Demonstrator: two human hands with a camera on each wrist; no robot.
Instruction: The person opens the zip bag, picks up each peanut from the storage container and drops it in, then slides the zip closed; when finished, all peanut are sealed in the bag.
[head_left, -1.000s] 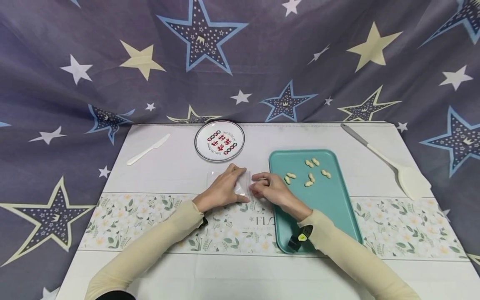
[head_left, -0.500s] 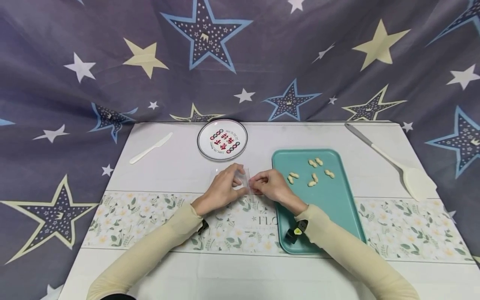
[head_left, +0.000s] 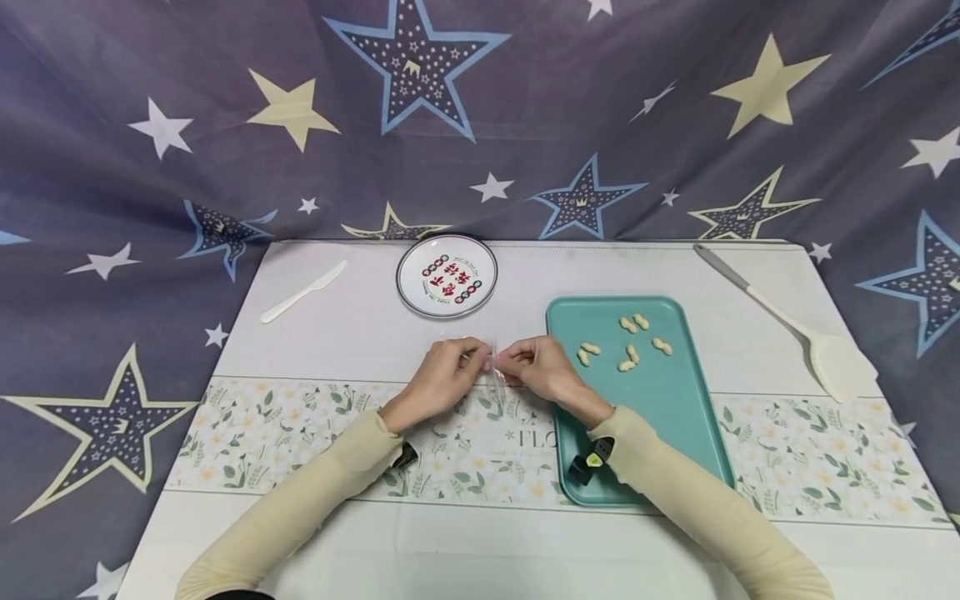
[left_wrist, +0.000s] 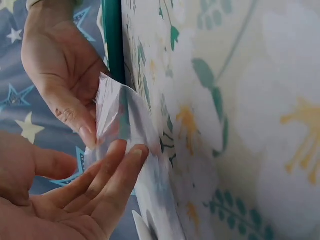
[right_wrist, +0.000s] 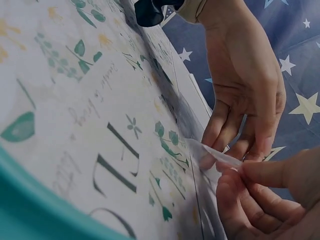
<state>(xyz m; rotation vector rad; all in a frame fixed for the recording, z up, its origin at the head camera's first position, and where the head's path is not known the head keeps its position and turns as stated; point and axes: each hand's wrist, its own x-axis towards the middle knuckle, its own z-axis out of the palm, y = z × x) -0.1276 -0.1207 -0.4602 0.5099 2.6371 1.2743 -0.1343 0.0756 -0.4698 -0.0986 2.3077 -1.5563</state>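
A thin clear plastic bag (left_wrist: 114,107) is between both hands, just above the flowered strip of the tablecloth. My right hand (head_left: 546,371) pinches its edge between thumb and fingers, close to the tray's left side. Facing it from the left, my left hand (head_left: 437,379) touches the bag with extended fingers. In the left wrist view, that hand's thumb stands apart from the bag. The right wrist view shows the bag's edge (right_wrist: 220,156) rising between the hands. From the head view the bag is hard to make out.
A teal tray (head_left: 663,400) holding several peanuts (head_left: 627,358) lies on the right, partly under my right forearm. Behind the hands sits a round plate (head_left: 412,260) with red lettering. A white plastic knife (head_left: 303,292) lies at left, a spatula (head_left: 787,323) at far right.
My right hand has come to the bag's edge and pinches it. The left hand's spread thumb and fingers have drawn closer together near that edge. The view has shifted slightly.
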